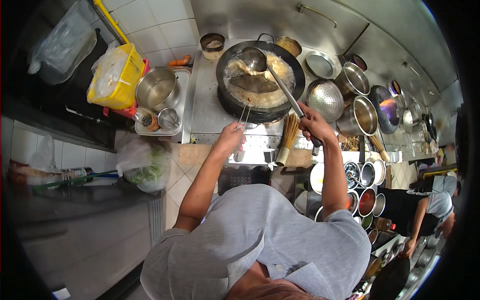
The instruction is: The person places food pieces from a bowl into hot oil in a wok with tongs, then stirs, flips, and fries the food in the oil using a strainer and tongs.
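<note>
A large black wok [301, 80] holds bubbling liquid, with pale food at its upper side and a dark piece [253, 84] in the middle. My left hand [231, 139] grips metal tongs [242, 120], whose tips reach the near edge of the liquid. My right hand [315, 122] is wrapped round the handle of a long ladle [254, 59]. The ladle's bowl is over the upper part of the wok. Just right of the wok, near my right hand, lies a bamboo brush [288, 135].
A perforated strainer [325, 100] and metal pots [364, 116] stand right of the wok. On the left are a steel pot [158, 89] on a tray and a yellow basket [127, 80]. Sauce bowls [367, 201] sit at lower right. Another person [425, 205] works at far right.
</note>
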`<control>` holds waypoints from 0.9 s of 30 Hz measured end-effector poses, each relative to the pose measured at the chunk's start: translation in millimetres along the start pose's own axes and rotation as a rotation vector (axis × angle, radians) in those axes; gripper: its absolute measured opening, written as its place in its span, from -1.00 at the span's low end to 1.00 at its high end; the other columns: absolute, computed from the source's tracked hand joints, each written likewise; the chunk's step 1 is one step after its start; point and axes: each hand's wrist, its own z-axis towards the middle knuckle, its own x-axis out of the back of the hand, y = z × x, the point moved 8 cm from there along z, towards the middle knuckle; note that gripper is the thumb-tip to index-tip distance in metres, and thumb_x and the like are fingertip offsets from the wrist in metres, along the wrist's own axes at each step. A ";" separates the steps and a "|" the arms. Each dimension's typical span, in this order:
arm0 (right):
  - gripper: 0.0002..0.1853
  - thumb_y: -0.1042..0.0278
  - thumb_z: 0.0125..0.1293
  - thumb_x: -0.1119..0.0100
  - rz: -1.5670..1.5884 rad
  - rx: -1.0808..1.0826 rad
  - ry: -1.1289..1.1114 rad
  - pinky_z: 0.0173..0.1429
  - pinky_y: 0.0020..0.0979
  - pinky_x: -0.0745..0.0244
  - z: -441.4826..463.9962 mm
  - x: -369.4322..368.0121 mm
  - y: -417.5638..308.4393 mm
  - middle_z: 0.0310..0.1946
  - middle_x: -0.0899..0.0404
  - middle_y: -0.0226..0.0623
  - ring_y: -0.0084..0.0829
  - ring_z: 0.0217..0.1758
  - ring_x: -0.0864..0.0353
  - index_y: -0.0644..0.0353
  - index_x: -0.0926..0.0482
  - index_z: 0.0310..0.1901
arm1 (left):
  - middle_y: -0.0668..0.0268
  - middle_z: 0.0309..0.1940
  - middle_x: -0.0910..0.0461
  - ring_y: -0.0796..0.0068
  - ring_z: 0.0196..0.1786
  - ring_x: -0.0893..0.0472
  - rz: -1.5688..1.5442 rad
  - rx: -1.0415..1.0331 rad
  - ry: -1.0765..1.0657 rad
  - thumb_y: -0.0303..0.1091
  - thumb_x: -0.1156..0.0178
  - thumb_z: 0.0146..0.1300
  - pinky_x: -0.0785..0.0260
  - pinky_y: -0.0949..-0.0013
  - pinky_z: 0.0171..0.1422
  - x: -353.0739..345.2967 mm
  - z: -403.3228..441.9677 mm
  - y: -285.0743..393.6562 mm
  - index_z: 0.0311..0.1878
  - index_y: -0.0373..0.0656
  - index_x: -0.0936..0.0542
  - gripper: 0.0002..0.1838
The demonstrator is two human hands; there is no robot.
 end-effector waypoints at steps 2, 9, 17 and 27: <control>-0.23 0.58 0.25 0.03 -0.059 -0.021 0.017 -0.68 -0.57 -0.26 -11.8 0.8 -7.0 -0.62 -0.29 -0.56 -0.69 -0.74 -0.26 0.09 -0.08 0.53 | 0.34 -0.52 -0.49 0.53 -0.66 -0.41 0.003 -0.001 0.002 -0.32 0.08 0.45 -0.26 0.36 -0.60 1.1 0.9 -1.9 0.04 -0.18 -0.44 -0.78; -0.27 0.54 0.31 -0.04 -0.240 0.082 0.152 -0.67 -0.54 -0.24 -6.3 -6.9 -12.8 -0.64 -0.28 -0.59 -0.70 -0.72 -0.25 0.10 -0.11 0.52 | 0.33 -0.51 -0.49 0.53 -0.66 -0.40 0.009 -0.013 -0.012 -0.33 0.08 0.47 -0.26 0.37 -0.59 1.3 1.4 -2.9 0.05 -0.21 -0.44 -0.77; -0.29 0.46 0.31 -0.14 -0.424 0.113 0.246 -0.53 -0.40 -0.31 3.2 -6.0 -18.2 -0.62 -0.34 -0.46 -0.60 -0.65 -0.30 0.08 -0.18 0.50 | 0.36 -0.54 -0.48 0.59 -0.69 -0.37 -0.026 -0.015 0.008 -0.34 0.04 0.46 -0.22 0.46 -0.64 1.1 3.3 -5.7 0.05 -0.21 -0.46 -0.78; -0.29 0.41 0.20 -0.12 -0.886 0.216 0.284 0.08 -0.10 -0.53 50.2 -5.7 0.6 -0.13 -0.63 0.23 0.08 -0.09 -0.68 0.11 -0.24 0.45 | 0.32 -0.51 -0.50 0.52 -0.63 -0.42 0.038 0.026 -0.017 -0.33 0.08 0.44 -0.30 0.37 -0.57 -7.0 -7.6 4.0 -0.01 -0.24 -0.47 -0.77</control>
